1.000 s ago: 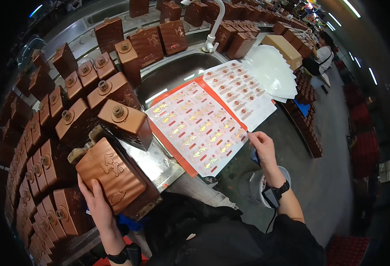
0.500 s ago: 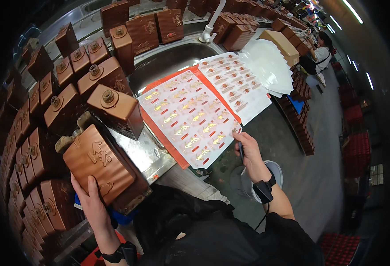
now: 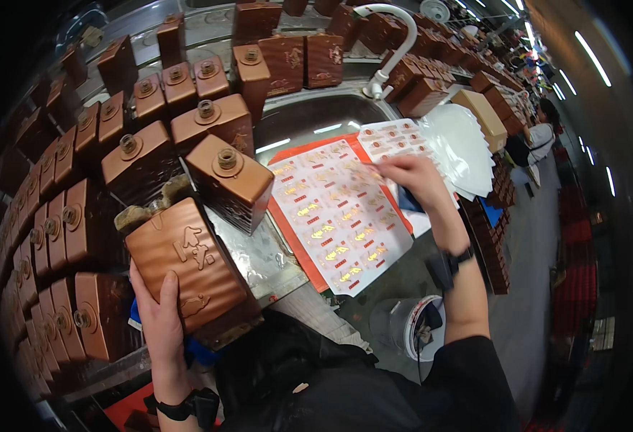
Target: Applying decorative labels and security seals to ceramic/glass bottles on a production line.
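Observation:
My left hand (image 3: 159, 317) grips a flat copper-brown bottle (image 3: 179, 266) by its side, thumb across the broad face with raised characters. The bottle lies tilted toward me at the edge of the metal counter. My right hand (image 3: 418, 178) is over the far right part of a white sticker sheet (image 3: 323, 216) with gold and red stickers. Its thumb and fingers are pinched together, blurred; what they hold at the tips is unclear. Something dark blue (image 3: 408, 199) shows beneath the palm. Under the sheet lies an orange-red backing (image 3: 298, 248), with a second label sheet (image 3: 392, 139) beside it.
Many brown bottles (image 3: 138, 155) with open necks stand in rows on the left; one bottle (image 3: 230, 176) is close by the sheet. Behind are a sink (image 3: 316, 115) and white faucet (image 3: 377, 90). Clear plastic sheets (image 3: 467, 151) lie right, a bucket (image 3: 410, 331) below. Another person (image 3: 539, 137) is far right.
My right hand has moved from the sheet's near right corner to its far right part. My left hand still holds the bottle. The whole view has shifted slightly.

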The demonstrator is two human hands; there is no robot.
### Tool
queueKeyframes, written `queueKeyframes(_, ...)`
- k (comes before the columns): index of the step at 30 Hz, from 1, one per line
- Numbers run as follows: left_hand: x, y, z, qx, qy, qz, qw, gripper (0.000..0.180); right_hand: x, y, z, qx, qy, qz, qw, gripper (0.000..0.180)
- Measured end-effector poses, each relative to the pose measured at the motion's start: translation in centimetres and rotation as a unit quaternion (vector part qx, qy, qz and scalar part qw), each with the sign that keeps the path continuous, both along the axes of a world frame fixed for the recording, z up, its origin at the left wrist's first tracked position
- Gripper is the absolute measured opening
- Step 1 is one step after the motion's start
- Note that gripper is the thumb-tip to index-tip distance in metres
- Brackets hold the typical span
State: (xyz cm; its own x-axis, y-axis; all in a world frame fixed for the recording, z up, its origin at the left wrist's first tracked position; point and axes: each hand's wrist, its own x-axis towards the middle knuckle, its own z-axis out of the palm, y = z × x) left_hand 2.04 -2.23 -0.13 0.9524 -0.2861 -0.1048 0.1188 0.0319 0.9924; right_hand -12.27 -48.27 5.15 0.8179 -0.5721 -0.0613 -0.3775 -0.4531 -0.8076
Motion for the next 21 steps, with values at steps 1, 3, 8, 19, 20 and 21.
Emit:
queueKeyframes(1, -0.1, 0.0, 0.1, -0.012, 0.005, -0.007, 1.000, 0.066, 3.5, -1.2, -0.6, 0.007, -0.017, 0.079, 0.997, 0.023)
queueKeyframes(3, -0.2, 0.0, 0.3, 0.011, -0.010, 0.008, 1.000, 0.066, 10.7, -3.3, -3.0, 0.052, -0.009, 0.089, 0.995, 0.024)
queueKeyframes(8, 0.0, -0.1, 0.4, 0.022, -0.034, -0.011, 0.999, 0.070, 19.6, -6.8, -8.3, -0.095, 0.172, 0.087, 0.977, 0.024)
queueKeyframes(19, 0.4, 0.2, 0.0, 0.102, -0.086, -0.003, 0.991, 0.081, 18.8, -0.9, 5.2, -0.328, 0.034, 0.105, 0.938, 0.020)
queueKeyframes(20, 0.6, 0.0, -0.1, 0.069, -0.072, 0.004, 0.995, 0.079, 18.1, 1.4, 7.9, -0.316, 0.008, 0.143, 0.938, 0.018)
queueKeyframes(21, 0.7, 0.0, 0.0, 0.058, -0.075, 0.005, 0.995, 0.077, 17.3, 4.0, 10.5, -0.298, -0.015, 0.170, 0.939, 0.016)
